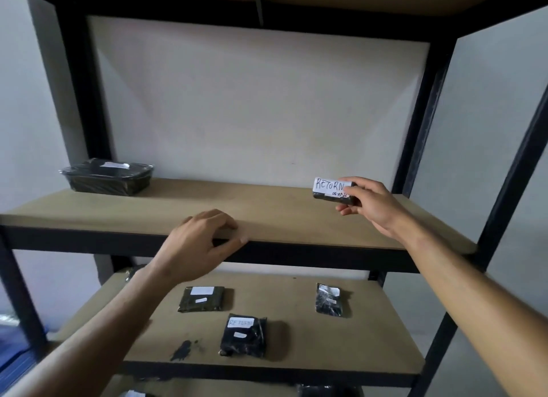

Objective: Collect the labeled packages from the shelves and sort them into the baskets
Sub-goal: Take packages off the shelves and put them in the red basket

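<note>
Item, right of centre: right hand (369, 204) is pinching a small black package (332, 192) by its right end, thumb over the top edge, fingers curled beneath; the white label is reading RETURN. The package's long axis is running left to right, and it is sitting at or just above the upper shelf board (267, 212); contact cannot be told.

Item, centre: left hand (201, 242) is resting on that board's front edge, fingers lying loosely bent, holding nothing.

Item, upper left: wrapped black tray (108, 175), labelled, well apart from both hands, left hand nearer.

Item, lower shelf (355, 337): three labelled black packets (243, 336) are lying flat. No baskets are showing.
</note>
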Demonstrator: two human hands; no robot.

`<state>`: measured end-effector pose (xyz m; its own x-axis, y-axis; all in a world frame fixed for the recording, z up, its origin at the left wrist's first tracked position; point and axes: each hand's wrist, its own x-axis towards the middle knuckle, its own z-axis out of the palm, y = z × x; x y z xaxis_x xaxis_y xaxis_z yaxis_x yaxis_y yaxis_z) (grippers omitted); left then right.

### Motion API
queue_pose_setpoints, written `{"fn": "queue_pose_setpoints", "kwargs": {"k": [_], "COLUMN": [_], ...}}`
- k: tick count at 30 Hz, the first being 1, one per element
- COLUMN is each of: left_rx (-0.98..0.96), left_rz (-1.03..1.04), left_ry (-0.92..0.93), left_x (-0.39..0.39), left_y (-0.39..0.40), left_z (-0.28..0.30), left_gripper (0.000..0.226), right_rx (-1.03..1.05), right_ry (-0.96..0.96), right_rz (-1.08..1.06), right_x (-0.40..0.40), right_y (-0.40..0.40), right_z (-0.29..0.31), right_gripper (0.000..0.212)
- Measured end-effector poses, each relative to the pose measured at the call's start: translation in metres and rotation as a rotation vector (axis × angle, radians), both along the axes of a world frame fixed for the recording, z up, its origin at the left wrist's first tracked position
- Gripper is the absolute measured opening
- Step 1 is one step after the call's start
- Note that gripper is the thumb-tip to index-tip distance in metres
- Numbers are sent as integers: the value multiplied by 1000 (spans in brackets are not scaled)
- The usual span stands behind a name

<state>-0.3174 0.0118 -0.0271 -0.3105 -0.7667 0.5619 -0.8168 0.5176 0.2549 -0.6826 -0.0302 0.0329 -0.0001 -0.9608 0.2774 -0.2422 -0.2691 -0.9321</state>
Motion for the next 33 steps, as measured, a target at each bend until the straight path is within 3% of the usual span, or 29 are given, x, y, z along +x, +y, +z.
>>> {"fn": "queue_pose_setpoints", "kwargs": {"k": [6, 10, 21, 28, 33], "left_rx": [-127, -64, 352, 666, 816], "left_rz": [-109, -89, 191, 399, 417], "left_ry": [-1, -8, 13, 96, 111], "left_x": [79, 180, 472, 596, 669], "left_y": [53, 94, 216, 265, 264], "left_z": [-20, -40, -163, -242, -282], "left_gripper": [32, 24, 18, 23, 26], "right_rx": [-28, -11, 184, 341, 397], "right_ry": [-138, -123, 56, 246, 412], "right_rz": [145, 236, 455, 560, 576], "right_x": [124, 231, 530, 666, 753], "right_y": [57, 90, 154, 154, 130], "right_z": [-17, -41, -177, -272, -338], "right_gripper": [29, 29, 18, 14, 21]}}
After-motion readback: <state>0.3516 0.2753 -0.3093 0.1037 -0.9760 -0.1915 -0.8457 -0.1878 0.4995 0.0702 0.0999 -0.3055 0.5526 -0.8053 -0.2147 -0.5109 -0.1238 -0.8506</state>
